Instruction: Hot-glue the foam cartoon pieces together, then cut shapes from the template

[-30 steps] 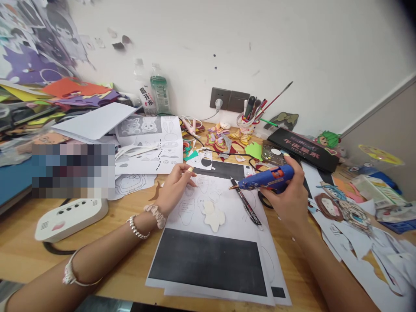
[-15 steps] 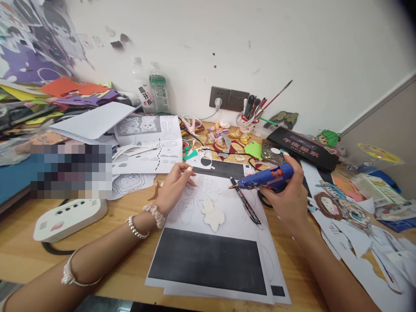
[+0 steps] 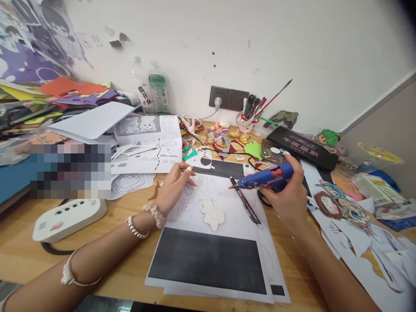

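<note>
My right hand is wrapped round the handle of a blue hot glue gun, its nozzle pointing left above the printed sheets. Under the gun lies a black patterned pen, slanting across the paper. My left hand rests at the upper left of the printed sheet, fingers loosely bent and apart, holding nothing I can see. Between the hands, a white cut-out shape lies flat on faint outlines and small writing. A large black printed rectangle fills the sheet's near part.
A white power strip sits at the left, near stacked coloured sheets. Two bottles and a pen cup stand by the wall. A black box and paper cut-outs lie right. A dark cable crosses behind.
</note>
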The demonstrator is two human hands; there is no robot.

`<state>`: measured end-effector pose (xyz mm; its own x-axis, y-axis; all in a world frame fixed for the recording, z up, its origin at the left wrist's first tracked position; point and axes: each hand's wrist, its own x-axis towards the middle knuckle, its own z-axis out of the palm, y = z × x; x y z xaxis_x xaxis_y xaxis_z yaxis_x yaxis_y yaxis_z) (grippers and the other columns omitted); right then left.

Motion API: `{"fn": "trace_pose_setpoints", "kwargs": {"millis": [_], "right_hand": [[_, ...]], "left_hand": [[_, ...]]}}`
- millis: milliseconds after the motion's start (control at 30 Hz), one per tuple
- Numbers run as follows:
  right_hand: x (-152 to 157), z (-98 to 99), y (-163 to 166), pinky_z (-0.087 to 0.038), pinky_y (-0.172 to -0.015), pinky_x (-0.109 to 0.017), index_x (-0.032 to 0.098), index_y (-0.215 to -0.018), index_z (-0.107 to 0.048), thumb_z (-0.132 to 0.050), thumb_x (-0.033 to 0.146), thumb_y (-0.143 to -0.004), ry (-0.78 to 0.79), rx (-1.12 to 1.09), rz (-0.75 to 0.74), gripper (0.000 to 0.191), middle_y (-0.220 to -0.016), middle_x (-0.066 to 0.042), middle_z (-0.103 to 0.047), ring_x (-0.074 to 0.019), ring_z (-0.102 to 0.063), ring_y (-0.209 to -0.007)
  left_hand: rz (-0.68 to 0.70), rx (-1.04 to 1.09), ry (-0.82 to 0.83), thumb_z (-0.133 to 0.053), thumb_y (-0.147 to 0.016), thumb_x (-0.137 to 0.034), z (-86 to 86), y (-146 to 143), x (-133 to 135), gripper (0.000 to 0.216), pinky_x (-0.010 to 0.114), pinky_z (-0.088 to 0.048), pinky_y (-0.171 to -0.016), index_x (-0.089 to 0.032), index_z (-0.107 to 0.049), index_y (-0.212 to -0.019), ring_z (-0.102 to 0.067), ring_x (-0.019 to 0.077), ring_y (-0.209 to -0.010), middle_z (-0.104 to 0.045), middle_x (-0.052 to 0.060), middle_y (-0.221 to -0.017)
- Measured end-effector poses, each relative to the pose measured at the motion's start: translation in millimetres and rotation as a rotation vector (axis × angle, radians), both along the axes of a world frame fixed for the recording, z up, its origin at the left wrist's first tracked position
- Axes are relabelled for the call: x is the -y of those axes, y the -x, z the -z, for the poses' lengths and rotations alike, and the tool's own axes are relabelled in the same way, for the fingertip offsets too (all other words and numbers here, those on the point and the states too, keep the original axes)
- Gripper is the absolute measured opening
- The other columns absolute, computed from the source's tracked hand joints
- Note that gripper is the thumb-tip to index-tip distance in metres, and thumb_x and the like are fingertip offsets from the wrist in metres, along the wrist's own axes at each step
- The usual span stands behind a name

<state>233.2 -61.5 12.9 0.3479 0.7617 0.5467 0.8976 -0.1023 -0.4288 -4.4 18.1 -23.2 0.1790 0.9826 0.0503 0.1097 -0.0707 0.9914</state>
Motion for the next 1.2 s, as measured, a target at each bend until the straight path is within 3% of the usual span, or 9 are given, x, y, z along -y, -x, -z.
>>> {"fn": "trace_pose_setpoints", "kwargs": {"millis": [167, 333, 967, 1100, 1200], "right_hand": [[-0.3, 0.6, -0.3, -0.046, -0.064, -0.035, 0.023, -0.132, -0.023, -0.065, 0.025, -0.057, 0.029, -0.022, 0.064, 0.086, -0.12, -0.011, -0.048, -0.0296, -0.056, -0.093], [-0.4, 0.7, -0.3, -0.046, -0.062, -0.036, 0.023, -0.132, -0.023, -0.065, 0.026, -0.057, 0.006, -0.021, 0.054, 0.087, -0.121, -0.012, -0.046, -0.0309, -0.056, -0.091], [-0.3, 4.8, -6.7, -0.045, -0.072, -0.032, 0.025, -0.127, -0.03, -0.068, 0.027, -0.058, -0.056, 0.056, -0.042, 0.079, -0.123, -0.008, -0.045, -0.023, -0.056, -0.089], [-0.7, 4.5, -6.5, -0.045, -0.066, -0.032, 0.025, -0.127, -0.03, -0.066, 0.029, -0.058, -0.016, 0.023, 0.005, 0.077, -0.115, -0.008, -0.05, -0.0225, -0.058, -0.079], [-1.4, 4.0, -6.7, -0.045, -0.058, -0.032, 0.024, -0.126, -0.031, -0.064, 0.03, -0.061, 0.035, -0.01, 0.043, 0.073, -0.098, -0.008, -0.057, -0.0228, -0.059, -0.067]], "left_hand": [[-0.003, 0.006, -0.002, -0.043, -0.081, -0.037, -0.6, -0.3, 0.1, 0.021, 0.027, -0.041, -0.068, -0.019, -0.045, -0.091, -0.056, 0.0095, -0.061, -0.053, -0.002, -0.083], [0.002, 0.004, -0.005, -0.042, -0.082, -0.038, 0.0, 0.3, 0.1, 0.022, 0.028, -0.041, -0.069, -0.019, -0.045, -0.092, -0.056, 0.0097, -0.063, -0.053, -0.001, -0.084], [0.003, 0.001, 0.007, -0.042, -0.081, -0.037, -2.1, 0.4, 0.5, 0.021, 0.029, -0.041, -0.069, -0.018, -0.044, -0.09, -0.056, 0.0103, -0.063, -0.053, -0.001, -0.083], [0.007, 0.004, 0.001, -0.043, -0.081, -0.037, -2.3, 0.3, 0.3, 0.02, 0.029, -0.041, -0.069, -0.018, -0.044, -0.089, -0.056, 0.0102, -0.062, -0.053, -0.001, -0.083], [0.004, 0.005, 0.003, -0.043, -0.081, -0.036, -2.4, 0.0, 0.4, 0.02, 0.029, -0.04, -0.069, -0.018, -0.045, -0.089, -0.056, 0.01, -0.062, -0.053, -0.001, -0.082]]}}
